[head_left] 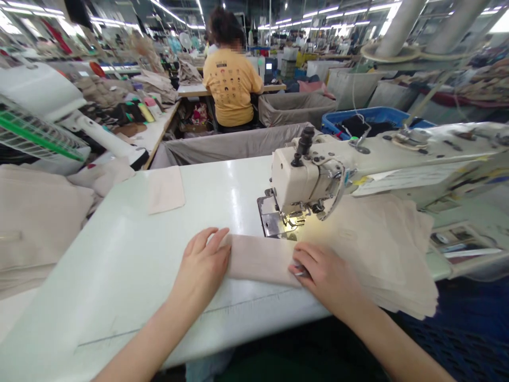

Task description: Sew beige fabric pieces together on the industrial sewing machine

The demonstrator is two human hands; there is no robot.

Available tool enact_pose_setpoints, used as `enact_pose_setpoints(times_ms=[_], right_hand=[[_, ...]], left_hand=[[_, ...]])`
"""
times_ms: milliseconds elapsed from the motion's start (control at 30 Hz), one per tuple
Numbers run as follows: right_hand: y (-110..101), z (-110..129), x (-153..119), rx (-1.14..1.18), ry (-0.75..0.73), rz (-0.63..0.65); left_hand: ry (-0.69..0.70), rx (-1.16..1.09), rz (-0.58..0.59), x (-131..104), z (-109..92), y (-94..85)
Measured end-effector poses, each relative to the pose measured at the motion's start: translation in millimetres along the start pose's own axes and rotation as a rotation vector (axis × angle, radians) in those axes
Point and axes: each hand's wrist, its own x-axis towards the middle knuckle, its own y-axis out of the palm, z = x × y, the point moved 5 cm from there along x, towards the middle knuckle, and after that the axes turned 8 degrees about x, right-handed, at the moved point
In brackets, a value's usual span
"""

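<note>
A folded beige fabric piece (260, 260) lies flat on the pale table just in front of the sewing machine (296, 178). At its left end, my left hand (204, 262) grips the edge with bent fingers. My right hand (328, 270) is closed at the other end, its fingertips pinching the cloth. A small shiny thing shows between the right fingers, too little of it visible to name. The lit presser foot (295, 220) and metal needle plate (272, 220) are right behind the cloth. Beside my right forearm spreads a stack of beige fabric panels (382, 249).
A single beige piece (166, 190) lies at the table's back left. More beige cloth (40, 223) is piled at the far left, below a white lamp-like fixture (40, 98). Behind the table stand a grey cloth bin (238, 143), a blue basket (377, 114) and a seated person (230, 79).
</note>
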Motion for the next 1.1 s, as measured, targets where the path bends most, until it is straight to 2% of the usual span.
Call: enact_pose_setpoints(times_ms=[100,200,267,400,633,1100], right_hand=[[4,1,4,0.004,0.036,-0.006],[7,3,5,0.006,0.067,-0.055],[8,3,4,0.016,0.088,-0.079],[11,3,2,0.034,0.122,-0.091],[15,-1,3,0.032,0.139,-0.076],[14,-1,4,0.035,0.191,-0.021]], left_hand=[[0.096,-0.040,0.249,41,2,18.5],[0.069,0.009,0.365,76,-8,27.9],[0.058,-0.003,0.346,92,-20,31.3],[0.131,-0.025,0.309,112,-39,43.4],[0.228,-0.157,0.275,132,-45,57.5],[0.204,-0.179,0.254,131,-44,61.3]])
